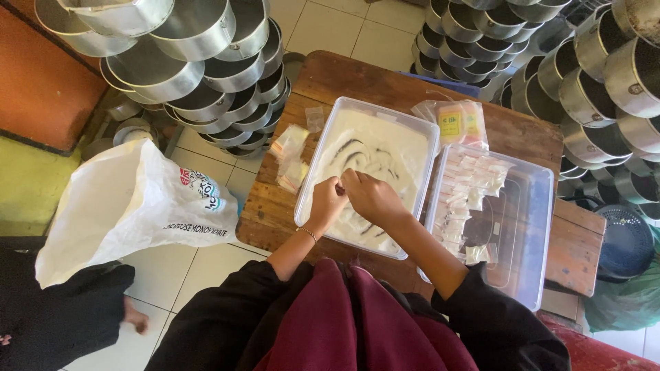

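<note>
Nearest the camera are a maroon garment (357, 323) and black sleeves (227, 323), with both forearms reaching forward over the near edge of the wooden desk (275, 206). The left hand (327, 199) and right hand (371, 196) meet fingertip to fingertip above a clear plastic tub of white powder (371, 154). Together they pinch something very small between them; what it is cannot be told. A thin bracelet (307, 234) sits on the left wrist.

The tub lies directly under the hands, its near rim close to the desk's near edge and its walls rising on all sides of them. Dark finger tracks run through the powder just beyond the hands.

Just right of the right hand, touching the tub's side, stands a second clear tub (522, 227) holding rows of small filled packets (467, 199); its near corner overhangs the desk edge. Left of the left hand, a small heap of empty sachets (289, 161) lies on a bare strip of desk.

Beyond the hands, a bag of packets with yellow and pink labels (457, 120) rests by the tubs' far corners.

Off the desk to the left, a white sack (130, 206) stands on the tiled floor (199, 268). Stacked round metal tins crowd the far left (199, 69) and far right (591, 82).
</note>
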